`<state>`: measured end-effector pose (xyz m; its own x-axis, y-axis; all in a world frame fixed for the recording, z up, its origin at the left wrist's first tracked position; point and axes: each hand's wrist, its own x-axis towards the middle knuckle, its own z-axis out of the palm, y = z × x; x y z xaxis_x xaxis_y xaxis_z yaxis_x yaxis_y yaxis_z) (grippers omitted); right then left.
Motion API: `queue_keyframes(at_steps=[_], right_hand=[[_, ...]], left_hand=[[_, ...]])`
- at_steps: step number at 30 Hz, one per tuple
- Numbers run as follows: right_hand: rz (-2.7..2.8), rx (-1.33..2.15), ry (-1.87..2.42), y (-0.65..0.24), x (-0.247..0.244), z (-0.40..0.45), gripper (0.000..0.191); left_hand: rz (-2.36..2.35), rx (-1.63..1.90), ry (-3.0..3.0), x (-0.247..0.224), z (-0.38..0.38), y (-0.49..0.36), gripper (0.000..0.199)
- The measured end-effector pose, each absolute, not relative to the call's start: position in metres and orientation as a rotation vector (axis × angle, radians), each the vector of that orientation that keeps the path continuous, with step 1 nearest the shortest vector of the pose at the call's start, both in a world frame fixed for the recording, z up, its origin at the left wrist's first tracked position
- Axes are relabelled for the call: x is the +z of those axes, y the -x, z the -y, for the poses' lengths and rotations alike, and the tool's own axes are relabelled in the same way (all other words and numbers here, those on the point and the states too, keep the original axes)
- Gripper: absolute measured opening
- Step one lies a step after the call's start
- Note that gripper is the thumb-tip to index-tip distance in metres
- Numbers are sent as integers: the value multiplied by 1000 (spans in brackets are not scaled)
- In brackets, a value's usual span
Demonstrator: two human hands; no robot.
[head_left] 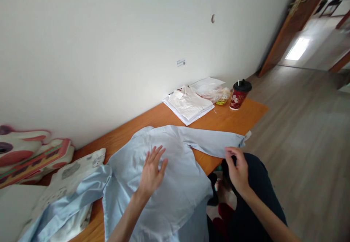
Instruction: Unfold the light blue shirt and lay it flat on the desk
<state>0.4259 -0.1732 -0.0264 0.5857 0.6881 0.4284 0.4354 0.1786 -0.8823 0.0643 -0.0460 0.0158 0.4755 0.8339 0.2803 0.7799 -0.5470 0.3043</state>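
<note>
A light blue long-sleeved shirt lies spread over the wooden table, its body hanging past the near edge. One sleeve stretches right toward the table's end, with a small white tag by the cuff. The other trails left across a white patterned cloth. My left hand is open, palm down with fingers spread, over the shirt's middle; whether it presses on the fabric is hard to tell. At the right sleeve's lower edge near the cuff, my right hand is closed in a pinch on the fabric.
Folded white clothing and a plastic bag lie against the wall. A dark red lidded cup stands near the right end of the table. At left sits a toy keyboard. A wooden door stands open beyond.
</note>
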Motion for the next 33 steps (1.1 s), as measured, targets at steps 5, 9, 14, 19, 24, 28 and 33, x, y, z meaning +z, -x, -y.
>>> queue_keyframes(at_steps=[5,9,14,19,24,28,33], right_hand=[[272,164,1383,-480,-62,168,42],[0,796,1317,-459,-99,174,42],[-36,1086,1051,-468,-128,178,32],[-78,763,999,-540,-112,170,27],[357,384,1433,-596,-50,158,54],[947,111,1687,-607,30,130,61],[1155,1,1302,-504,156,114,64]], left_hand=[[-1266,519,-2631,18,80,-154,79],[-1257,443,-2709,1,124,-173,100],[-1223,371,-2745,-3,169,-161,113],[-1236,479,-2559,22,154,-153,76],[-1289,681,-2479,25,60,-164,42],[-1375,481,-2584,-2,2,-181,63],[-1569,445,-2517,1,-18,-191,65]])
